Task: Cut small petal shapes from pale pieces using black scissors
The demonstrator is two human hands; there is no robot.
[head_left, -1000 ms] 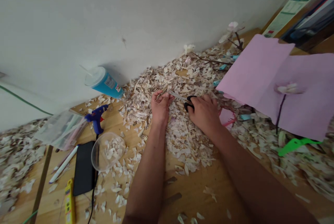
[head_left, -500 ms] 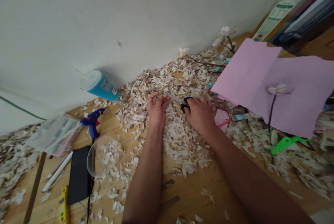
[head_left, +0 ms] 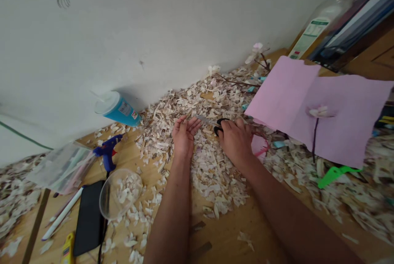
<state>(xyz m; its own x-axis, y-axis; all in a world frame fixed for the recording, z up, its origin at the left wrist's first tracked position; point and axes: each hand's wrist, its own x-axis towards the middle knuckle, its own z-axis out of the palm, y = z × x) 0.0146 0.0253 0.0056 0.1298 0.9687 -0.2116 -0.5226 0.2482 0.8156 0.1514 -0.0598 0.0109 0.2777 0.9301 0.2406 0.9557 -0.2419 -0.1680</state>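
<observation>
My right hand (head_left: 236,138) grips a pair of scissors by its black handles (head_left: 219,126). The pale blades (head_left: 205,120) point left towards my other hand. My left hand (head_left: 184,134) is turned palm up by the blade tips, thumb against the index finger and the other fingers stretched out. Whatever lies in that pinch is too small to make out. Under both hands spreads a thick heap of cream-white paper scraps (head_left: 215,173). Just right of my right hand lies a pink piece with a red edge (head_left: 260,145).
A blue cup (head_left: 120,110) leans by the wall. At left are a blue glue gun (head_left: 107,151), a clear bowl (head_left: 104,200) with scraps and a black phone (head_left: 89,219). Pink sheets (head_left: 344,132), a flower on a stem (head_left: 320,112) and a green tool (head_left: 332,177) occupy the right.
The fingers of my left hand have straightened and spread a little near the blade tips. My right hand keeps hold of the scissors. The view has tilted slightly upward.
</observation>
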